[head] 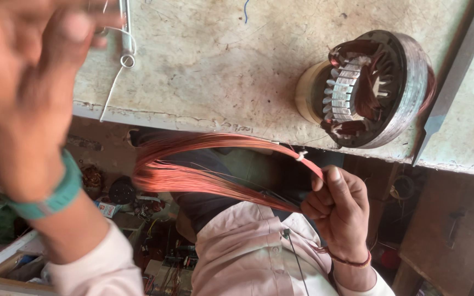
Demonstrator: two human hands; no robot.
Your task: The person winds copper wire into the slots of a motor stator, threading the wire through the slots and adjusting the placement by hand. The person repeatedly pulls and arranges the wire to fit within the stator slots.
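My right hand (338,211), with a red thread round its wrist, pinches one end of a long flattened loop of copper wire (193,178). The loop stretches left across my lap, and a small white tie sits on it near my fingers. My left hand (23,93) is raised close to the camera and blurred. It wears a teal wristband, its fingers are apart, and nothing shows in it. A round metal motor stator (374,87) with copper windings in its slots lies on the worn bench top (220,66), above my right hand.
A thin metal rod ending in a ring (127,38) and a white wire (117,77) lie at the bench edge near my left hand. A grey metal bar (456,71) runs diagonally right of the stator. Small parts and boxes (122,192) clutter the floor below.
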